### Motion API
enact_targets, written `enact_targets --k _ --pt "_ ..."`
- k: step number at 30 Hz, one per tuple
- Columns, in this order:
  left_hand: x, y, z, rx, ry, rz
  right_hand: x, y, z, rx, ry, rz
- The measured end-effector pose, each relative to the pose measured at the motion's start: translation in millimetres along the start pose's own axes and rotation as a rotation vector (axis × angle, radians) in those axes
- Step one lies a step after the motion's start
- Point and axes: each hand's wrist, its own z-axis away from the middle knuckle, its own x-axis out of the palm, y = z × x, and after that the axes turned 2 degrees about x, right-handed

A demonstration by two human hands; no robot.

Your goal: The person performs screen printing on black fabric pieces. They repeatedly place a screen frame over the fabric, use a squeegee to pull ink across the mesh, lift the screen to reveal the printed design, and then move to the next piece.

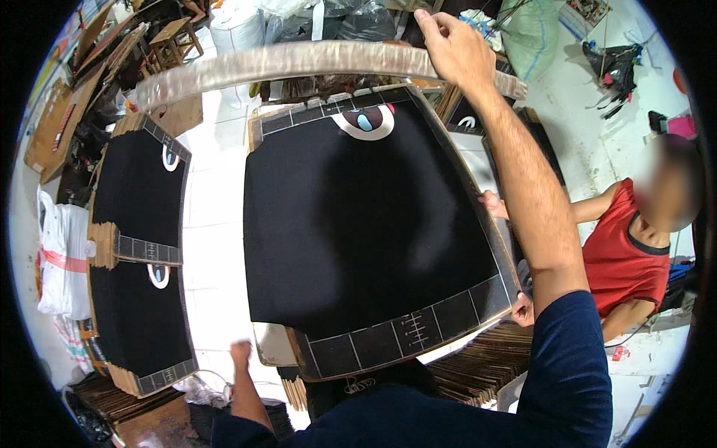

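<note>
In front of me lies a large black panel (366, 224), with a white, brown and blue eye shape on its far edge and white grid lines along its near edge. My right hand (459, 56) is raised over the far right corner, its fingers closed round a long, pale, worn wooden bar (299, 61). That bar stretches across beyond the panel and is a little blurred. Low at the left, my left hand (240, 353) hangs beside the panel's near left corner, apart from it. Its fingers are too small and smeared to make out.
At the right, a person in a red top (624, 257) touches the panel's right edge with both hands (523, 308). More black panels (138, 190) with eye shapes are stacked at the left. Piled board edges (478, 366) show near right. Filled sacks (237, 30) stand at the back.
</note>
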Motion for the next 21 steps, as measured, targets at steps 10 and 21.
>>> enact_targets --k 10,21 --pt "131.9 -45.2 130.4 0.049 0.346 0.359 -5.8 -10.8 -79.3 0.019 0.038 0.097" --pt "6.6 -13.8 87.1 0.099 0.813 -0.252 -9.6 -8.9 -92.3 -0.004 -0.082 0.046"
